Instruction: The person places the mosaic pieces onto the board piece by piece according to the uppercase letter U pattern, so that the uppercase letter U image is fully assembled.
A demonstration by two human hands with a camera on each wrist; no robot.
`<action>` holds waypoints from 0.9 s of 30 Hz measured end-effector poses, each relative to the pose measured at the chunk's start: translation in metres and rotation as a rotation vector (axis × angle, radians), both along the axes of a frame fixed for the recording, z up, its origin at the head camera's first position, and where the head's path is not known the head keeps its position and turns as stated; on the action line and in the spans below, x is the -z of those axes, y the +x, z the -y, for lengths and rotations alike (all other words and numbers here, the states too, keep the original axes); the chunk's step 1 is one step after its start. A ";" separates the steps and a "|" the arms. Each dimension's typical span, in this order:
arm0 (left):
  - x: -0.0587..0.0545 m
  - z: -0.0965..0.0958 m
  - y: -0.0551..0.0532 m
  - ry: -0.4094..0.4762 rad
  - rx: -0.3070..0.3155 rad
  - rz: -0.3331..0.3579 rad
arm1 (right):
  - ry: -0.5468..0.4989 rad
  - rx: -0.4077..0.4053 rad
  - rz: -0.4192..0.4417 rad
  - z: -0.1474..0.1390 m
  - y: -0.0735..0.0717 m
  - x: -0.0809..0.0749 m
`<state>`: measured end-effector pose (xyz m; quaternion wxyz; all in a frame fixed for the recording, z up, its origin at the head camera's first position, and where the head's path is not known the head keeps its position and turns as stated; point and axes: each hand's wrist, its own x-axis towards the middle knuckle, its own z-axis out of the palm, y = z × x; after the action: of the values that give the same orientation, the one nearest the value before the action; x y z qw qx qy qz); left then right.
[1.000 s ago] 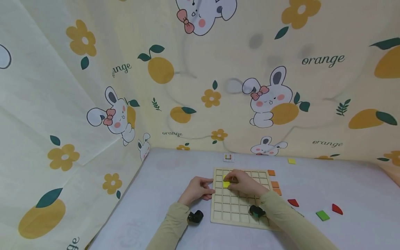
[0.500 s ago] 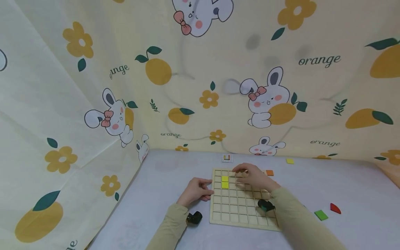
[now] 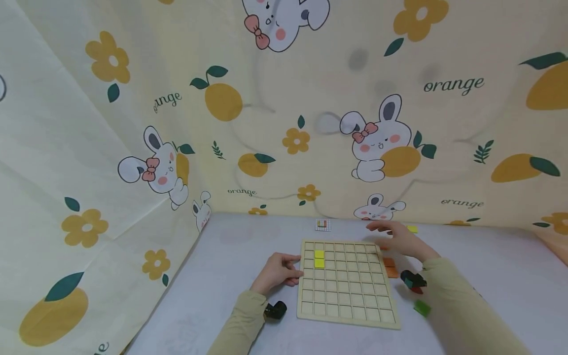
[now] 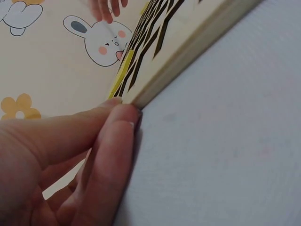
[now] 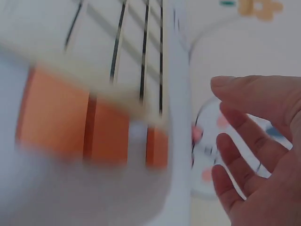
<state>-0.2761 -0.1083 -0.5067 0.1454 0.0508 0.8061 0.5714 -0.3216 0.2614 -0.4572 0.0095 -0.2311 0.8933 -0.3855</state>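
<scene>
A person's left hand [image 3: 276, 272] rests finger and thumb, without gripping, against the board's [image 3: 346, 290] left edge as the empty right hand [image 3: 403, 240], fingers loosely bent, hangs near its far right corner, two yellow tiles [image 3: 319, 263] on the board, orange tiles [image 3: 390, 269] beside it.

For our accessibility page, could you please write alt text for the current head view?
A person's left hand touches the left edge of a wooden grid board bearing two yellow squares, while the right hand hovers near the far right corner. Orange squares sit beside the board's right edge; a small printed card lies beyond the far edge.
</scene>
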 end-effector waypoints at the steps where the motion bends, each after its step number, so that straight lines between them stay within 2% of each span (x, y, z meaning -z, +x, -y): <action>1: 0.000 0.000 0.000 -0.002 0.000 0.000 | 0.007 0.018 0.003 -0.006 0.000 0.000; 8: 0.000 0.000 0.001 -0.002 0.001 -0.012 | 0.052 0.126 0.042 -0.041 -0.005 0.008; 15: 0.000 -0.001 0.001 0.003 0.005 -0.020 | 0.084 0.222 0.123 -0.065 -0.008 0.017; 18: 0.000 -0.001 0.001 0.001 0.010 -0.024 | 0.071 0.259 0.163 -0.074 -0.009 0.022; 27: 0.001 0.000 0.000 0.004 0.010 -0.028 | -0.009 0.345 0.207 -0.094 -0.010 0.036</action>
<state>-0.2761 -0.1081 -0.5079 0.1369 0.0631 0.8065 0.5717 -0.3319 0.3549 -0.4929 0.0341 -0.0335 0.9121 -0.4071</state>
